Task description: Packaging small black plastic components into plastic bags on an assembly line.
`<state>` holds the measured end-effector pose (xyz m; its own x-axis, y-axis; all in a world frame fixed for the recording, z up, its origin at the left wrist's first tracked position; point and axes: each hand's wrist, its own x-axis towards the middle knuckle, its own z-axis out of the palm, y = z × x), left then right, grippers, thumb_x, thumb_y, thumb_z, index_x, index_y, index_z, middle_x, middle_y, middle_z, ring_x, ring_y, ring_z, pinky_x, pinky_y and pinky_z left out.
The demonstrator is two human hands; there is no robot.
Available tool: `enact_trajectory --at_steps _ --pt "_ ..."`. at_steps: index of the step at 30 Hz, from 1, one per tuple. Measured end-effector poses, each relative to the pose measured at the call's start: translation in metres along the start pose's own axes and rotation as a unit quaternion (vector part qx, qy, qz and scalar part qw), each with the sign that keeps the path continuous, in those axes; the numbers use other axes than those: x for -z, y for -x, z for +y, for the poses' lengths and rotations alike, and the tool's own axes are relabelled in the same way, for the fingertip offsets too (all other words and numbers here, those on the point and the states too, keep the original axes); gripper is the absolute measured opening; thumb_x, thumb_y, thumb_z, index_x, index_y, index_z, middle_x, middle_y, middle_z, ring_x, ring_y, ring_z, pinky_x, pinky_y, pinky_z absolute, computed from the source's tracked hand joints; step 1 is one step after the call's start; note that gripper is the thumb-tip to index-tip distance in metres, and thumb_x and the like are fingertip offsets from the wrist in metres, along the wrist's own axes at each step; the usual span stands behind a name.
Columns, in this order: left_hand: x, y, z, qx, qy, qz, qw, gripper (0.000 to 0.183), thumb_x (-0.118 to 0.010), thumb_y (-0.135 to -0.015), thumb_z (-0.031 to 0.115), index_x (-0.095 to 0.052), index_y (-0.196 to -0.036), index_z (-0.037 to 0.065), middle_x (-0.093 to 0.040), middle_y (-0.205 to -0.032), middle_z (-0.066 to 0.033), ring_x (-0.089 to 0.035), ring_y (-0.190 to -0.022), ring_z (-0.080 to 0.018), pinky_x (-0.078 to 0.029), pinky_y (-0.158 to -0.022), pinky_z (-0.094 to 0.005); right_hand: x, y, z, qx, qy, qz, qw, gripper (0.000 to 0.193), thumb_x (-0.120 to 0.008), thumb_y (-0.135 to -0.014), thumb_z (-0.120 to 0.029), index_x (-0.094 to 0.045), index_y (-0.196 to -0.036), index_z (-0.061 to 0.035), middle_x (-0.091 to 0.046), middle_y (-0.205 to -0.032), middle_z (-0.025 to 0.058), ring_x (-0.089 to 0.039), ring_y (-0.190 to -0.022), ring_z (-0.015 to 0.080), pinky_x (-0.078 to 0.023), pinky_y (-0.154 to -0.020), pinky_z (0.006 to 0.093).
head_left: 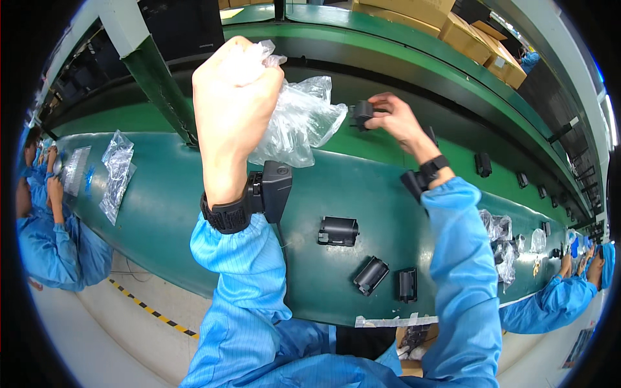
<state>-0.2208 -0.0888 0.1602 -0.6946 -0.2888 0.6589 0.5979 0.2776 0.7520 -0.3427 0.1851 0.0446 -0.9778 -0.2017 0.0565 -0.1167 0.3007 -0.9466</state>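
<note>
My left hand (229, 107) is raised and clenched around a crumpled clear plastic bag (301, 123) that hangs to its right. My right hand (394, 119) pinches a small black plastic part (362, 114) just beside the bag's edge. Both wrists wear black bands, and the left one carries a black box-like device (275, 191). Below my hands, three black plastic parts (337, 231) (370, 275) (407, 285) lie on the green conveyor belt (194, 194).
Empty clear bags (116, 171) lie on the belt at left near a seated person in blue (48, 246). More bags (501, 239) and black parts (483, 164) sit to the right by another person's arm (556, 294). Cardboard boxes (479, 39) stand behind.
</note>
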Motion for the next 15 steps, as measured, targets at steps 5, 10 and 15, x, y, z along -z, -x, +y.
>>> enact_trajectory --at_steps 5,10,15 --pt "-0.006 0.005 0.005 -0.028 -0.014 -0.019 0.999 0.011 -0.064 -0.079 0.000 -0.056 -0.073 0.002 -0.053 -0.068 0.0033 -0.044 -0.064 -0.0036 -0.039 -0.059 -0.0229 -0.036 -0.034 0.041 0.075 0.049 0.016 0.996 0.062 -0.079 -0.061 -0.002 -0.063 -0.121 -0.0025 -0.069 -0.118 0.0139 -0.064 -0.113 0.0258 -0.051 -0.099 0.0354" --pt "-0.001 0.007 0.005 -0.045 -0.072 -0.033 0.996 0.014 -0.066 -0.081 0.001 -0.054 -0.072 0.004 -0.050 -0.068 0.0065 -0.042 -0.065 -0.0019 -0.036 -0.058 -0.0222 -0.041 -0.026 0.030 0.125 0.253 -0.035 0.959 0.074 -0.077 -0.060 -0.013 -0.059 -0.131 -0.0068 -0.064 -0.128 0.0199 -0.061 -0.121 0.0350 -0.049 -0.104 0.0400" --pt "-0.010 0.007 0.013 -0.026 -0.038 -0.017 0.999 0.008 -0.066 -0.077 0.002 -0.058 -0.076 0.002 -0.055 -0.069 0.0061 -0.046 -0.065 -0.0019 -0.038 -0.058 -0.0226 0.003 0.021 -0.018 0.122 0.310 -0.070 0.940 0.061 -0.076 -0.069 -0.015 -0.060 -0.128 -0.0073 -0.065 -0.119 0.0179 -0.066 -0.102 0.0288 -0.055 -0.091 0.0400"
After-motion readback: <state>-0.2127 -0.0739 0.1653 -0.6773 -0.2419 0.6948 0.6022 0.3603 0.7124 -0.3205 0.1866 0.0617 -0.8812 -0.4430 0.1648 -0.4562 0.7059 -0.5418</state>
